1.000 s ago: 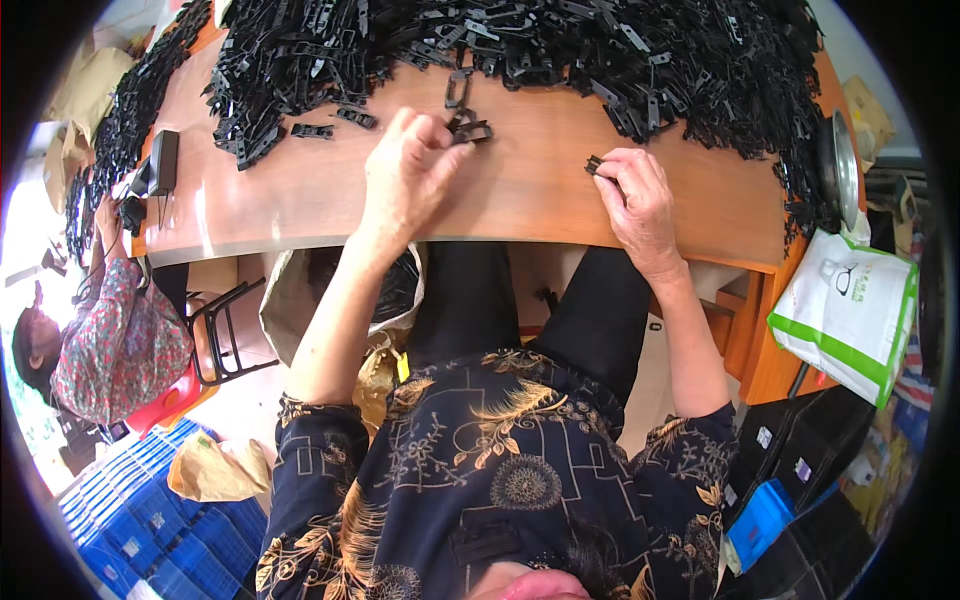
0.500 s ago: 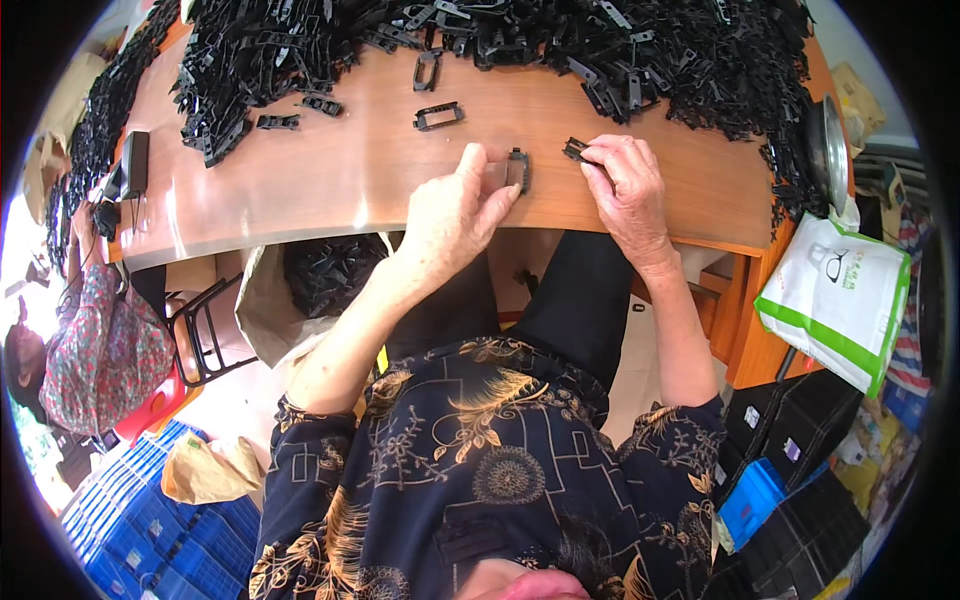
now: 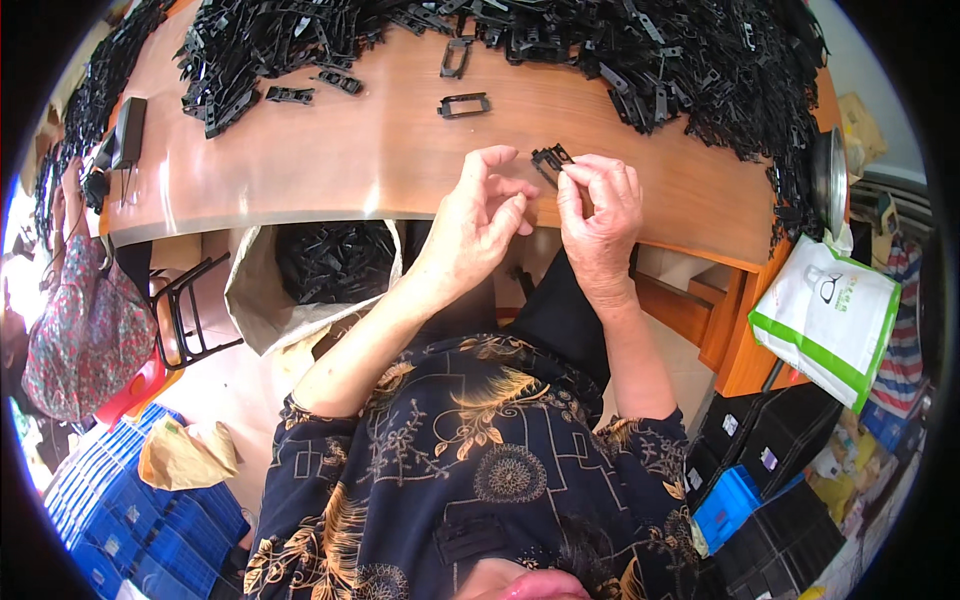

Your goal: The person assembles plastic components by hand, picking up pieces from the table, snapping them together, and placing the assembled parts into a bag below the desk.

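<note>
Above the near edge of the table, my right hand pinches a small black plastic frame piece between thumb and fingertips. A second black part may be joined to it; the fingers hide where they meet. My left hand is close beside it on the left, fingers bent but apart, with nothing visible in them. Beyond the hands, one black rectangular frame lies flat on the table, and another frame lies farther back near the pile. Two small black clip-like parts lie to the left.
A large heap of black plastic parts covers the back of the wooden table. An open sack of black parts stands below the edge. A white-green bag is at the right, blue crates lower left. Another person sits at the left.
My right hand has moved left toward my left hand. The frame my left hand held is no longer in it; a frame piece now shows at my right fingertips. The view has shifted slightly.
</note>
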Demonstrator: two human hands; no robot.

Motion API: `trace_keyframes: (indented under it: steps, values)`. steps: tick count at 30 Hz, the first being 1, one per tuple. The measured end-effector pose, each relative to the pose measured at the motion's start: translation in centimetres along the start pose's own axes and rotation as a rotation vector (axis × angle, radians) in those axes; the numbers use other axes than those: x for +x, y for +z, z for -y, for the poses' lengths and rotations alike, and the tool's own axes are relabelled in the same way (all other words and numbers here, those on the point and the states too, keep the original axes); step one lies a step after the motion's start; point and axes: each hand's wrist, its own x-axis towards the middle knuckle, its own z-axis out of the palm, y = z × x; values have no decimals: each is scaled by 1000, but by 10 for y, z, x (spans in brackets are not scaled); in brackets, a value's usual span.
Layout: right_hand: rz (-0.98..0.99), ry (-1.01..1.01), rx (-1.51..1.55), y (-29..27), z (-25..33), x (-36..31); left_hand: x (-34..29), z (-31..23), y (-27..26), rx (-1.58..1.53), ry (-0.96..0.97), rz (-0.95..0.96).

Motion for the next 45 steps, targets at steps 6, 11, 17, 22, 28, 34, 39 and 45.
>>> trace_keyframes:
  steps: [6,11,17,22,28,34,39,45]
  values:
    - [52,-35,-114,3,8,3,-15,5,-32,-5,-3,-59]
    - [120,-94,-182,5,12,5,-32,10,-66,52,61,-161]
    - [201,-118,-200,-10,12,7,-17,0,-125,648,227,-538]
    - [309,-131,-125,-7,2,10,31,-23,-167,1204,550,-478]
    - [262,-355,-98,-5,-10,19,78,-45,-177,1687,526,-116]
    - [231,-365,-43,-1,-26,24,57,-45,-139,935,286,-160]
    - [221,271,535,-8,1,14,35,-7,-68,-84,235,101]
    - [421,737,1038,-30,20,9,24,-4,-28,-82,252,181]
